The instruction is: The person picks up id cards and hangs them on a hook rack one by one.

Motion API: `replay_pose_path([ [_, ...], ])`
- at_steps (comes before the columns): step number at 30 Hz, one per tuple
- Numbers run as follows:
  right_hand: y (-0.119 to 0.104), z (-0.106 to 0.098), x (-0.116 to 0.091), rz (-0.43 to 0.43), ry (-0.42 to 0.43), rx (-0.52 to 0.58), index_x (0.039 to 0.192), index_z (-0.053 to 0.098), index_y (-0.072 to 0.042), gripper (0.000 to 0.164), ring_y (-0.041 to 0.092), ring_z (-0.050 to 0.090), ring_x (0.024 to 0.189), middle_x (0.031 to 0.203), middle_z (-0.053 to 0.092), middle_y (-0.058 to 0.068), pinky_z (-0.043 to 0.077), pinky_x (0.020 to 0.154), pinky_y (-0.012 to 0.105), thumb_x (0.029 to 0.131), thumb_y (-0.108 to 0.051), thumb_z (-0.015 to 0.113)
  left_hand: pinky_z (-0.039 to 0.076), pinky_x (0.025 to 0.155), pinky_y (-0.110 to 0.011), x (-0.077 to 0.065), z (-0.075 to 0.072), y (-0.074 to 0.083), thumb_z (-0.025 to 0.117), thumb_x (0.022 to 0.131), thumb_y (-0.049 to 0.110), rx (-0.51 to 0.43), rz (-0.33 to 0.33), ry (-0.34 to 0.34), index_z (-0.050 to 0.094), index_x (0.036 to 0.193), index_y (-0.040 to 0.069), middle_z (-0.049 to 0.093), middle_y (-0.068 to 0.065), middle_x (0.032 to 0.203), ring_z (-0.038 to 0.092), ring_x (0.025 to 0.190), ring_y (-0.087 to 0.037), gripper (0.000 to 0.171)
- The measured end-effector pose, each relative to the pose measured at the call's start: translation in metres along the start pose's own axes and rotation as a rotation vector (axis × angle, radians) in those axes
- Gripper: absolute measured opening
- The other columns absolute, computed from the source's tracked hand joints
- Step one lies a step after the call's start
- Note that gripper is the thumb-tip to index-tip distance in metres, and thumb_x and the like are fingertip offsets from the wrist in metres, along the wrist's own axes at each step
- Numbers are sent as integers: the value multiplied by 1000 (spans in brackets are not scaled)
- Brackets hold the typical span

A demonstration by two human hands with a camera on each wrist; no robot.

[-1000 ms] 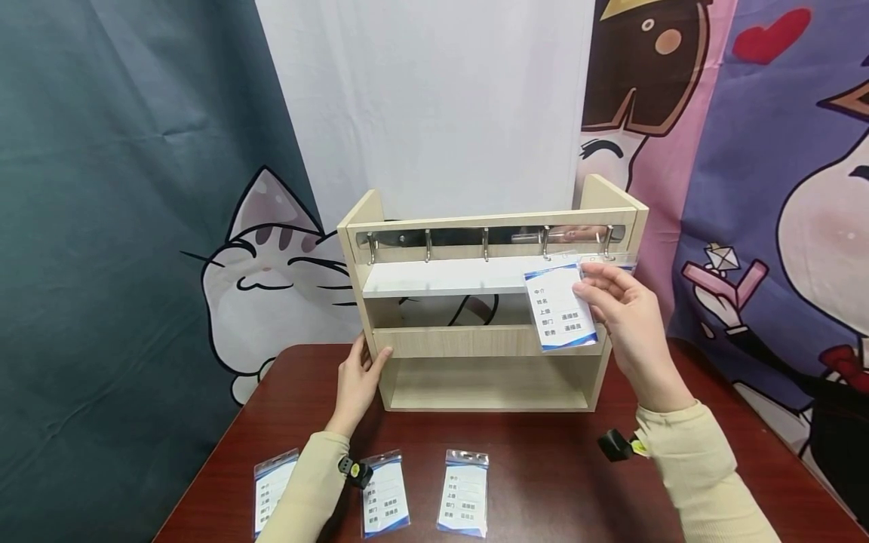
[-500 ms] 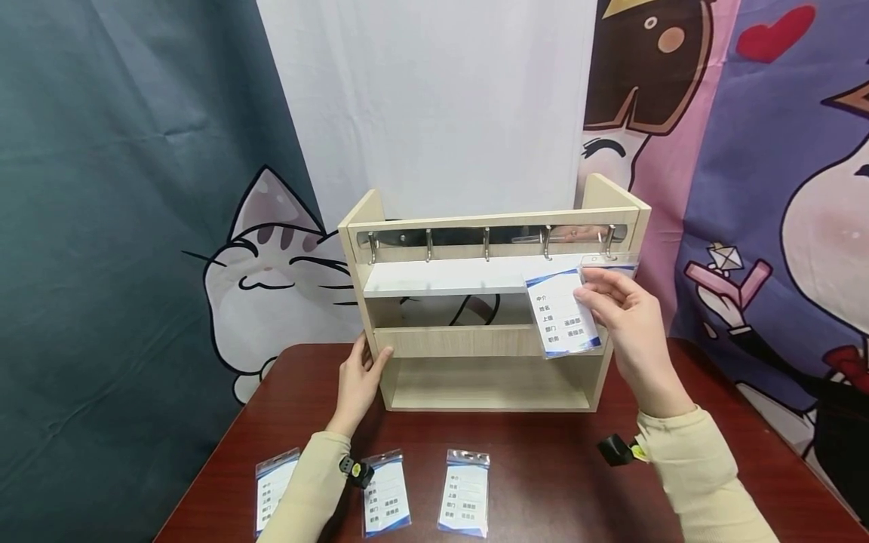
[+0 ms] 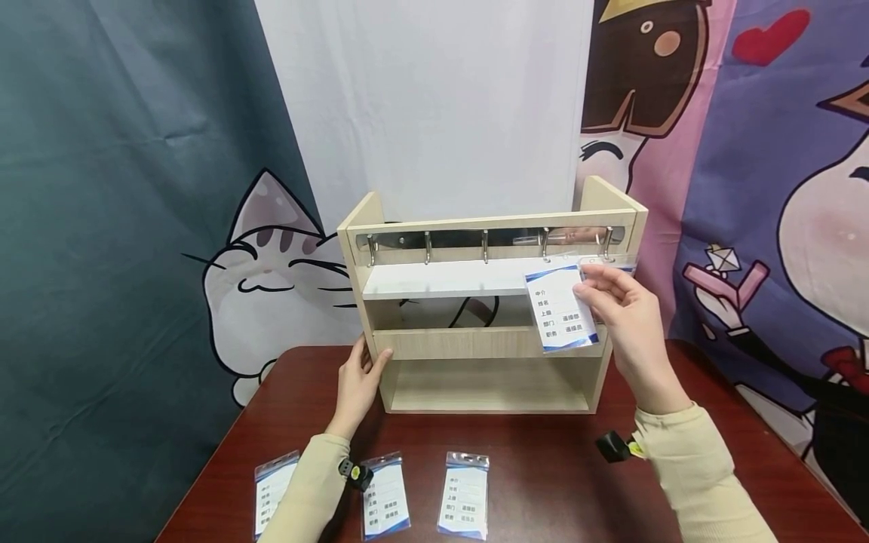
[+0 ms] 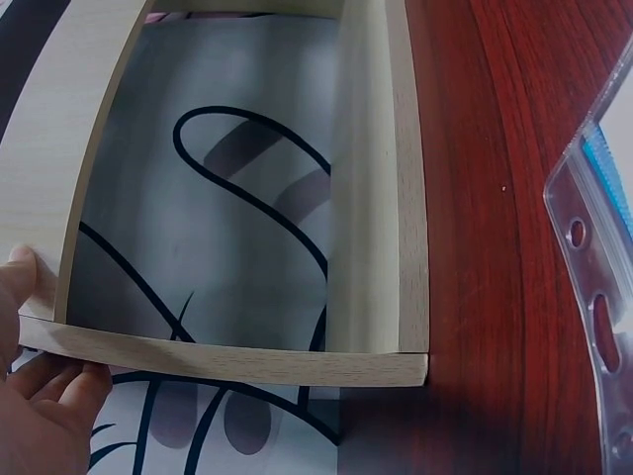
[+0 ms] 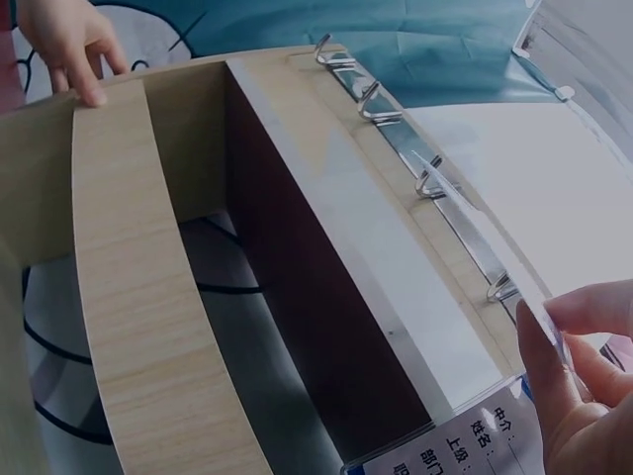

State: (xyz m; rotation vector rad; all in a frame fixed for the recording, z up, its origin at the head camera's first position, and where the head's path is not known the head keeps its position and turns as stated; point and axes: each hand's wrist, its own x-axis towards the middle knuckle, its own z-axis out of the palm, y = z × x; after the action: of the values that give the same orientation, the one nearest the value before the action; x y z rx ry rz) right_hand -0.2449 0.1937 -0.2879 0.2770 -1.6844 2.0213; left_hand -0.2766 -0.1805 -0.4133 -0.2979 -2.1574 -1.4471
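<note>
My right hand [image 3: 627, 320] pinches a clear-sleeved name badge [image 3: 558, 313] by its right edge. The badge's top overlaps the second hook from the right [image 3: 545, 245] in the head view; the right wrist view shows the badge nearly edge-on beside the hooks. Behind that hand, largely hidden, another badge [image 5: 470, 440] hangs below the rightmost hook [image 3: 607, 245]. My left hand [image 3: 356, 381] grips the left side of the small wooden shelf [image 3: 448, 343], thumb on its front board and fingers round the outer side.
Several metal hooks line the shelf's top rail, among them the leftmost hook [image 3: 370, 250]. In front on the dark red table [image 3: 543, 475] lie a left badge [image 3: 271, 490], a middle badge [image 3: 385, 498] and a right badge [image 3: 464, 496]. Printed curtains [image 3: 441, 105] hang behind.
The held badge dips slightly, then rises back near the hook with my right hand. My left hand stays on the shelf's side.
</note>
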Motion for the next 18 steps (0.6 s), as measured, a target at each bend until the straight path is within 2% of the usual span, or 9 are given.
replay_pose_path([
  [10, 5, 2, 1, -28, 25, -62, 113, 74, -6, 28, 5, 63, 76, 84, 70, -5, 52, 63, 14, 87, 2, 76, 47, 102, -50, 0, -1, 1, 68, 97, 11, -2, -3, 8, 44, 148, -4, 53, -31, 139, 53, 129, -40, 58],
  [18, 9, 3, 1, -33, 44, -82, 115, 73, -5, 30, 5, 63, 76, 85, 70, -5, 52, 63, 13, 87, 3, 76, 47, 102, -49, 0, 1, -2, 68, 98, 11, -11, -9, 1, 44, 148, -3, 54, -30, 139, 54, 129, -39, 58],
])
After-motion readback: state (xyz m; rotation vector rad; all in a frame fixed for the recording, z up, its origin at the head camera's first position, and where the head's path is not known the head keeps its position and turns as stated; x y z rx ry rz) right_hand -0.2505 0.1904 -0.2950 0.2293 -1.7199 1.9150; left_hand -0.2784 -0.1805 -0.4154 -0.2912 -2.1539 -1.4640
